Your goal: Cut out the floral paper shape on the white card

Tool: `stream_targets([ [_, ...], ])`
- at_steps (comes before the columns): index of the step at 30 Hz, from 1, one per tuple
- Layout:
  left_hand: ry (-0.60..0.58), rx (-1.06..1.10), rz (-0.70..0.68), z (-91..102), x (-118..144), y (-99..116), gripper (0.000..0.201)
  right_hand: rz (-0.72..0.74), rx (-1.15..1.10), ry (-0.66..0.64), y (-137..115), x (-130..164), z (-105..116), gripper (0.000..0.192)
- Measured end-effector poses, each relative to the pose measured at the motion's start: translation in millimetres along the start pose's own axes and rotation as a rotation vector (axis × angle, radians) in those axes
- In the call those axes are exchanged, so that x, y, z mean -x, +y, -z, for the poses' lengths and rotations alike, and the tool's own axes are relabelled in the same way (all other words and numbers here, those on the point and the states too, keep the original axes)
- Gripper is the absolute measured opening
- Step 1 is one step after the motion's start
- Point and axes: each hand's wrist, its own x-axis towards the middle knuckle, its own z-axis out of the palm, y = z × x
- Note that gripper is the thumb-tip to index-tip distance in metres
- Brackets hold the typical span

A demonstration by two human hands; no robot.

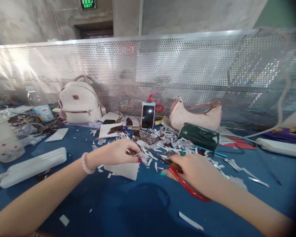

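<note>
My left hand (118, 152) pinches a small piece of white paper (143, 157) at its fingertips, above a larger white paper sheet (124, 170) lying on the blue table (128, 204). My right hand (196, 171) grips red-handled scissors (185, 182), whose dark blades (158, 156) point left toward the pinched paper. Several white paper scraps (162, 136) and patterned cut pieces lie just beyond both hands.
A phone (148, 116) stands upright at the back, between a white backpack (79, 102) and a pink handbag (196, 115). A dark green pouch (199, 135) lies right of centre. A white pencil case (32, 166) and a bottle (2, 138) sit left. A perforated metal screen (162, 65) bounds the table.
</note>
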Motion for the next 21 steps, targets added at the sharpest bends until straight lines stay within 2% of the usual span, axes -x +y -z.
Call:
stream_targets([
  [3, 0.009, 0.029, 0.013, -0.8, -1, -2, 0.018, 0.004, -0.015, -0.035, 6, -1, -1, 0.038],
  [9, 0.124, 0.029, 0.006, -5.2, -5, -4, 0.019, 0.164, 0.001, -0.132, 13, -1, -1, 0.036],
  [13, 0.153, 0.104, 0.053, -5.8, -6, -3, 0.02, 0.193, 0.0, -0.109, 11, -1, -2, 0.035],
  [21, 0.219, 0.122, 0.084, -8.5, -6, -2, 0.018, 0.189, 0.062, -0.04, 8, -1, 1, 0.037],
])
